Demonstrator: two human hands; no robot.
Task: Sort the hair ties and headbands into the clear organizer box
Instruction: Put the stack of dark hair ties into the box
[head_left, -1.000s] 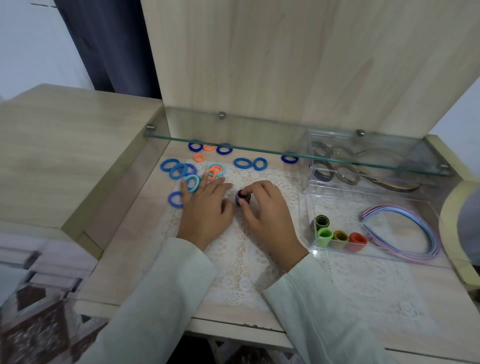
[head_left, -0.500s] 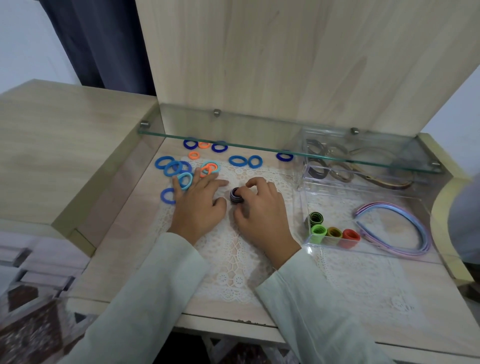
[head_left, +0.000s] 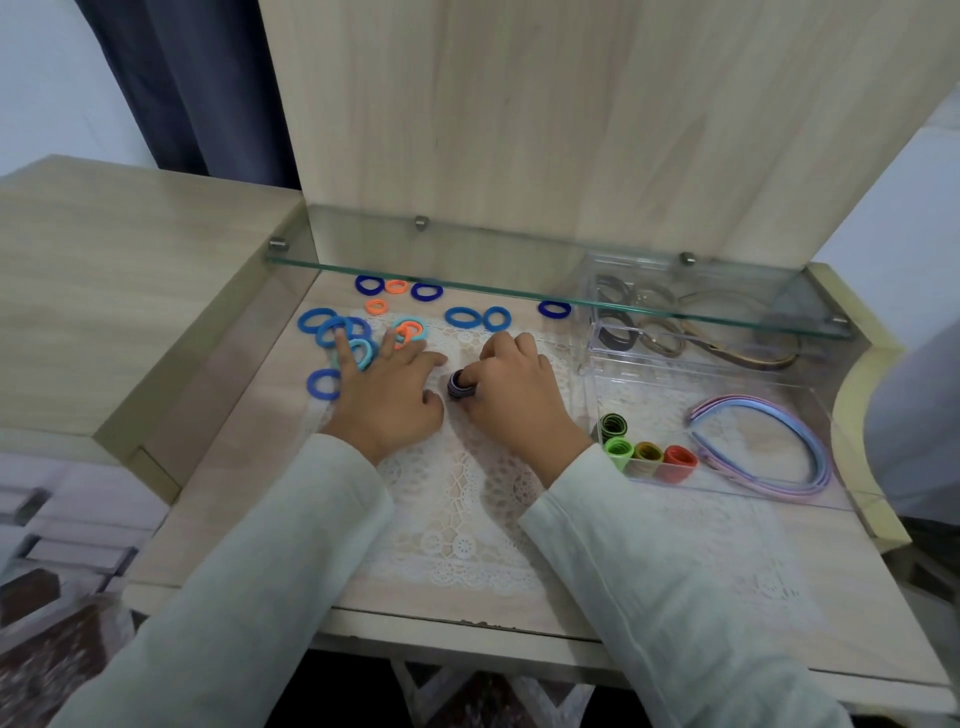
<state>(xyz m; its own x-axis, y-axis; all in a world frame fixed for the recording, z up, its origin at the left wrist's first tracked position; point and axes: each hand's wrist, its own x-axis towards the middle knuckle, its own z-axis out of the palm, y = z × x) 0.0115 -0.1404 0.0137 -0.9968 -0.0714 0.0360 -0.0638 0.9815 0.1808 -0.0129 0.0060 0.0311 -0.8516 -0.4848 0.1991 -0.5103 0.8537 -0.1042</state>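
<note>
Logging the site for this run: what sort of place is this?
Probably a home dressing table: a wooden top with a raised back panel, a glass shelf across it, and a lace mat with hair ties spread out.

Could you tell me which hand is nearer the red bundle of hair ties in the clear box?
Right: the right hand is left of the red bundle of hair ties; the left hand is farther left.

Pale wooden desk (head_left: 234, 483), white lace mat (head_left: 457, 504) at centre, loose hair ties (head_left: 462, 317) left, clear organizer box (head_left: 675, 410) right
</note>
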